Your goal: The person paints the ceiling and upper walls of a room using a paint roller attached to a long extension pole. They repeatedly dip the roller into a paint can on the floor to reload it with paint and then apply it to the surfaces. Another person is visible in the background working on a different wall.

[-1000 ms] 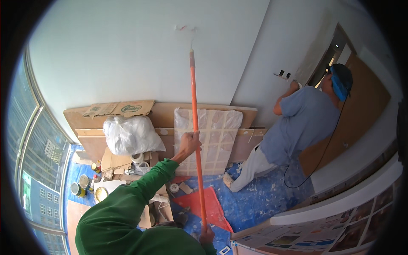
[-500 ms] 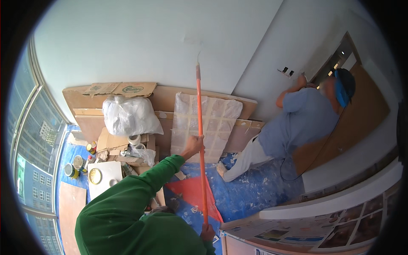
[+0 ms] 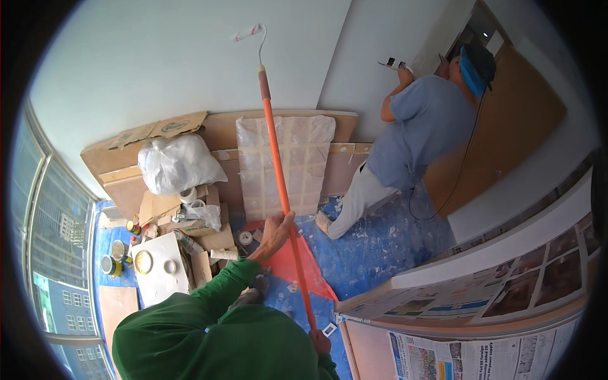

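A paint roller [image 3: 247,33] with a white sleeve is fixed by a bent wire frame to the top of a long orange extension pole [image 3: 277,158]. The roller is at the pale wall [image 3: 158,57]; whether it touches the surface I cannot tell. My left hand [image 3: 277,232], in a green sleeve, is wrapped round the pole's middle. Lower down, my right hand [image 3: 320,342] grips near the bottom end. The pole slants up and to the left, passing in front of a plastic-wrapped, taped panel [image 3: 253,171] that leans on the boards.
A co-worker [image 3: 430,120] stands at right, hands by a wall outlet [image 3: 391,61]. Brown boards [image 3: 120,183] line the wall, bearing a stuffed white bag [image 3: 180,163]. Paint cans [image 3: 109,265] and cardboard stand left. Blue sheeting [image 3: 373,247] covers the floor; newspaper [image 3: 443,361] covers a surface at right.
The pole has tilted leftward, and the roller now shows clearly higher up. My left hand sits lower in the picture. The view has shifted; the co-worker appears further left, with hands nearer the outlet.
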`<action>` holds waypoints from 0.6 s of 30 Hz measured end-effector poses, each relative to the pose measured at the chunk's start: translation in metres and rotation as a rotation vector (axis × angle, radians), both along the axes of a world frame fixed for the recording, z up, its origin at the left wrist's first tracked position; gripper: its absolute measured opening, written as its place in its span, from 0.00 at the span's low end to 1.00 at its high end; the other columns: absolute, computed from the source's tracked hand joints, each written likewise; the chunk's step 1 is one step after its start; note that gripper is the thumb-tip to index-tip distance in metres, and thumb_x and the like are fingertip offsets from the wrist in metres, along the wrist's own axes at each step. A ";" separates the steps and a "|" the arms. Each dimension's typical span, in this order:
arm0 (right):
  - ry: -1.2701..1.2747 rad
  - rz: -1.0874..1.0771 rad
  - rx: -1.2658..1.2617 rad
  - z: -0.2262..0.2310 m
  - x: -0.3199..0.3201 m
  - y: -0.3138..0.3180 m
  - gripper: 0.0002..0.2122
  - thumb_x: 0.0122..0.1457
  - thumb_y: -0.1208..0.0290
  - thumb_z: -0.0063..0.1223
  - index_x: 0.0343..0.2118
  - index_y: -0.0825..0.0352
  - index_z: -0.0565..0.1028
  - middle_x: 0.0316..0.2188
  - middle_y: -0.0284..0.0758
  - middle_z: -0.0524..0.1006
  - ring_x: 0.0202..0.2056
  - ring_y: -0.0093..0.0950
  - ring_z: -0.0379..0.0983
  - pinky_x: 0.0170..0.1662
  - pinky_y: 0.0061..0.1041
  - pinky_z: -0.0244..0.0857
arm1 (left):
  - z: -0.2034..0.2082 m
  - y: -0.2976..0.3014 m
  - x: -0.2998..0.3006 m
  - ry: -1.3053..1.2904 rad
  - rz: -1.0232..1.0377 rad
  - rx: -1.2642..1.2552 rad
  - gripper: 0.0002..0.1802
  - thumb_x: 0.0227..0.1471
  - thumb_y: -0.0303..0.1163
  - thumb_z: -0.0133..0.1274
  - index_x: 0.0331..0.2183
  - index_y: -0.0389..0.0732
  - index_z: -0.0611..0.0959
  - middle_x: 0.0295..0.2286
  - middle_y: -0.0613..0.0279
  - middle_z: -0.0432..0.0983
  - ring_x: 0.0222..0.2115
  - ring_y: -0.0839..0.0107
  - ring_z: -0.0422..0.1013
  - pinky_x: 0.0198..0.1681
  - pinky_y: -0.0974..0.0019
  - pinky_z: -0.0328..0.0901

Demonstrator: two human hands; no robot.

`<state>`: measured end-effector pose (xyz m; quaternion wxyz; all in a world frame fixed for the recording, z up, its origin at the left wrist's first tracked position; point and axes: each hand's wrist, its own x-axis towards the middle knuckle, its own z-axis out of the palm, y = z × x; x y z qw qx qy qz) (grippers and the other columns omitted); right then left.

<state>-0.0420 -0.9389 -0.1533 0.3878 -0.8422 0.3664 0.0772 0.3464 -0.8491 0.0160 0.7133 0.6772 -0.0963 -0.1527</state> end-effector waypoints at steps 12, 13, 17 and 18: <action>-0.690 0.203 0.057 0.082 0.135 -0.016 0.18 0.50 0.64 0.59 0.42 0.70 0.73 0.39 0.42 0.76 0.40 0.35 0.74 0.44 0.31 0.67 | 0.113 0.020 -0.063 -0.327 0.032 -0.133 0.21 0.61 0.45 0.41 0.34 0.35 0.74 0.17 0.65 0.71 0.19 0.77 0.68 0.25 0.72 0.62; -0.729 0.229 0.070 0.096 0.148 -0.015 0.19 0.51 0.64 0.59 0.43 0.70 0.73 0.40 0.43 0.75 0.40 0.35 0.74 0.44 0.31 0.67 | 0.120 0.022 -0.063 -0.327 0.061 -0.182 0.21 0.61 0.46 0.41 0.34 0.35 0.74 0.17 0.65 0.70 0.19 0.77 0.68 0.24 0.73 0.62; -0.827 0.290 0.145 0.134 0.185 -0.012 0.19 0.51 0.63 0.58 0.43 0.71 0.73 0.40 0.44 0.75 0.41 0.36 0.73 0.44 0.31 0.67 | 0.153 0.040 -0.057 -0.326 0.203 -0.410 0.22 0.61 0.48 0.40 0.34 0.37 0.74 0.14 0.69 0.63 0.13 0.82 0.59 0.15 0.77 0.55; -0.842 0.293 0.170 0.140 0.191 -0.009 0.19 0.52 0.63 0.58 0.42 0.70 0.73 0.39 0.44 0.75 0.41 0.36 0.73 0.44 0.32 0.67 | 0.160 0.049 -0.054 -0.349 0.233 -0.412 0.22 0.61 0.48 0.40 0.34 0.38 0.74 0.14 0.69 0.62 0.12 0.82 0.57 0.15 0.77 0.54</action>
